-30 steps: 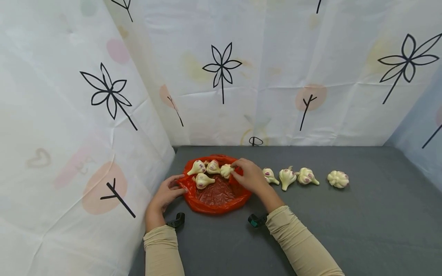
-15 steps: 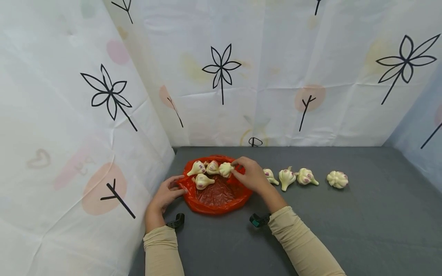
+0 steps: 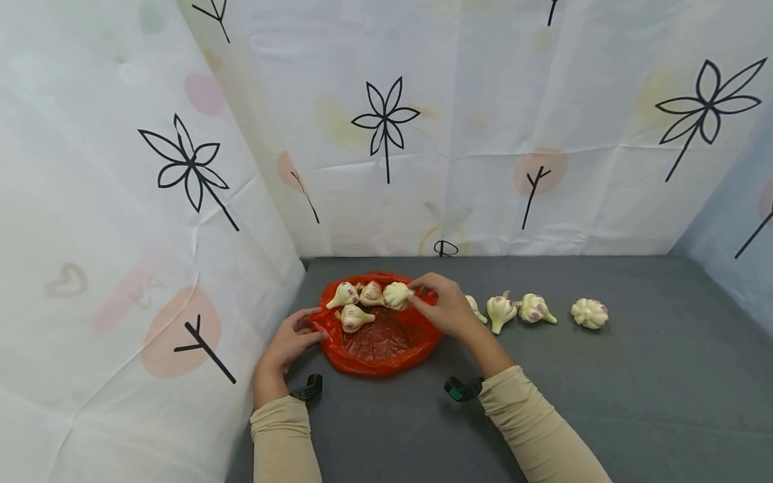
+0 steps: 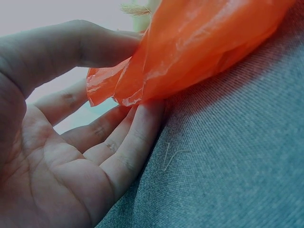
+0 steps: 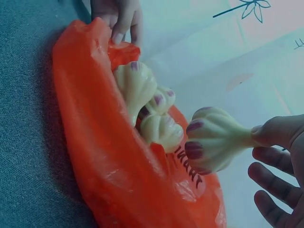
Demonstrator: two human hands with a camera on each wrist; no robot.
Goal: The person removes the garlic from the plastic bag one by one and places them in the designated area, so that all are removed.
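Note:
My left hand (image 3: 291, 342) pinches the left rim of a red plastic bag (image 3: 386, 367), thumb above and fingers beneath in the left wrist view. The bag lies spread with its mouth up. Inside, toward its back left, rest 3 pale garlic bulbs with purple marks, among them a front garlic bulb (image 3: 355, 318). My right hand (image 3: 448, 307) holds another garlic bulb (image 5: 213, 137) by its stem between thumb and forefinger. In the right wrist view this bulb hangs over the bag, apart from the others.
To the right on the grey tabletop (image 3: 652, 376) lie several more garlic bulbs in a loose row, with a rounded garlic bulb (image 3: 590, 313) at its far end. My right hand partly covers the nearest one. Patterned white cloth (image 3: 471, 188) walls the back and left.
My right hand has shifted slightly right and away from me, the garlic bulb still in its fingers. My left hand keeps its place on the bag's rim.

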